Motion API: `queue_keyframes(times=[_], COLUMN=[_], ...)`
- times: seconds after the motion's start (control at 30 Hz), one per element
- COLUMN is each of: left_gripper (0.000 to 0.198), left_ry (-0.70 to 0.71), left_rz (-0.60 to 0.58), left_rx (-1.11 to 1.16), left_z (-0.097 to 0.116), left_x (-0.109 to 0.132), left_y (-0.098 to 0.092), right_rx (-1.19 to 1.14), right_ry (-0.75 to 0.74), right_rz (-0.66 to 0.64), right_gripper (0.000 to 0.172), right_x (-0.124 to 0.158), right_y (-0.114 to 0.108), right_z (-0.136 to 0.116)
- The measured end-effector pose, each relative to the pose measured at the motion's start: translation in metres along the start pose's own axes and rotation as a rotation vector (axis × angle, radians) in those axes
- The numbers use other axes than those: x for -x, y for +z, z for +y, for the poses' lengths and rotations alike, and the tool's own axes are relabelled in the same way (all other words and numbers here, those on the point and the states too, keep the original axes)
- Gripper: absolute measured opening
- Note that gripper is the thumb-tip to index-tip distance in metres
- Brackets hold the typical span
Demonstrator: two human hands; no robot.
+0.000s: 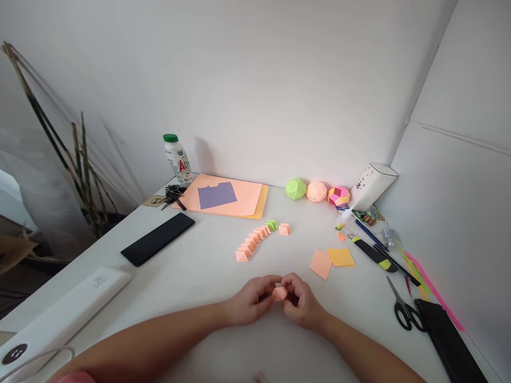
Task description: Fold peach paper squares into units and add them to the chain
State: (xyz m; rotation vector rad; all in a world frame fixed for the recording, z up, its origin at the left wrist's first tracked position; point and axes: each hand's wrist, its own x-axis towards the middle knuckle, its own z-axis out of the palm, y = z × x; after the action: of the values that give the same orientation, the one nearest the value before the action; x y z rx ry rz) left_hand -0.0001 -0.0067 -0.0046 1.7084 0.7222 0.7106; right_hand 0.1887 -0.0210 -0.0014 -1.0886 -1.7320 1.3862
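Note:
Between my hands is a small folded piece of peach paper (280, 293). My left hand (250, 300) pinches its left side, and my right hand (301, 302) grips the right side. Beyond them a curved row of folded peach paper pieces (252, 242) stands on the table, with green folded pieces (271, 225) at its far end. A separate folded peach piece (284, 229) sits just right of that row. Flat peach paper squares (321, 264) and yellow-orange squares (341, 257) lie to the right of my hands.
Peach sheets (247, 194) under a purple scrap (217, 195) lie at the back, near a bottle (178, 159) and keys (173, 194). Paper balls (316, 191) line the wall. A cutter (373, 254), scissors (405, 308) and black case (451, 340) lie right; a black slab (157, 239) lies left.

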Motion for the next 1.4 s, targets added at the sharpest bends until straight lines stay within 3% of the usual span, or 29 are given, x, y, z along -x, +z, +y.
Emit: queue_keyframes(times=[0.2,0.4,0.53,0.7,0.77,0.9,1.13,1.4], left_gripper=[0.036,0.038,0.045,0.018,0.021,0.027,0.032,0.033], left_ry=[-0.096,-0.047,0.001,0.022,-0.014,-0.14,-0.16,-0.215], left_rz=[-0.033,-0.042,-0.052,-0.011,0.05,0.038,0.015,0.05], left_rx=[0.128,0.176,0.254,0.139,0.102,0.16,0.138,0.202], left_z=[-0.0029,-0.004,-0.0036,0.004,0.0053,0.0036,0.0032,-0.0016], left_x=[0.0003,0.0003,0.0004,-0.0025,-0.0037,-0.0037,-0.0016,-0.002], left_y=[-0.0027,-0.0018,0.0004,0.0011,0.0003,-0.0007,-0.0012,-0.0001], right_rx=[-0.11,-0.08,-0.145,-0.171,-0.095,0.007,0.044,0.254], right_ry=[-0.006,0.017,0.071,0.072,0.063,-0.006,-0.236,-0.474], right_rz=[0.009,0.033,0.041,0.031,0.017,0.031,0.081,0.095], right_gripper=[0.023,0.01,0.017,0.02,0.02,0.018,0.003,0.013], right_x=[0.0018,0.0004,-0.0013,-0.0018,-0.0014,0.0,0.0002,-0.0013], right_y=[-0.0031,-0.0006,-0.0017,-0.0025,-0.0017,0.0017,0.0027,0.0017], right_z=[-0.0035,0.0028,0.004,-0.0019,-0.0016,0.0023,0.0013,0.0028])
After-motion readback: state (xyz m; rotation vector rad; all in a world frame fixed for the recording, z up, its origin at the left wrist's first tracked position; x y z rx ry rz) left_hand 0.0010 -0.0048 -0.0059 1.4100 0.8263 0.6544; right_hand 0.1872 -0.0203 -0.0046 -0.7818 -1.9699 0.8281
